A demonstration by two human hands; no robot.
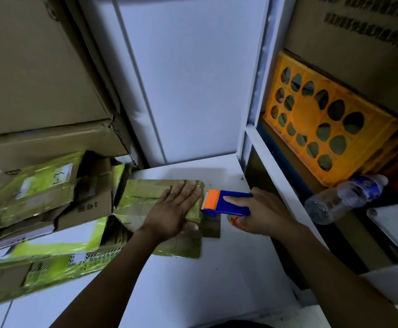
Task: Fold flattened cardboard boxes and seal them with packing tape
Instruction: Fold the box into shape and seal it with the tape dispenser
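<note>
A small folded cardboard box (143, 200) with green-yellow tape on it sits on the white table (216, 268). My left hand (173, 209) lies flat on its top with straight fingers, pressing near the right edge. My right hand (261, 215) grips a blue tape dispenser (228, 204); its orange front end touches the box's right edge, beside my left fingertips. The index finger lies along the dispenser's top. A brown flap (211, 227) sticks out under the dispenser.
A heap of flattened and worn taped boxes (44, 204) lies left of the box. Large cartons (34, 79) are stacked behind it. On the right, a shelf holds an orange crate (316, 119) and a lying plastic bottle (342, 197).
</note>
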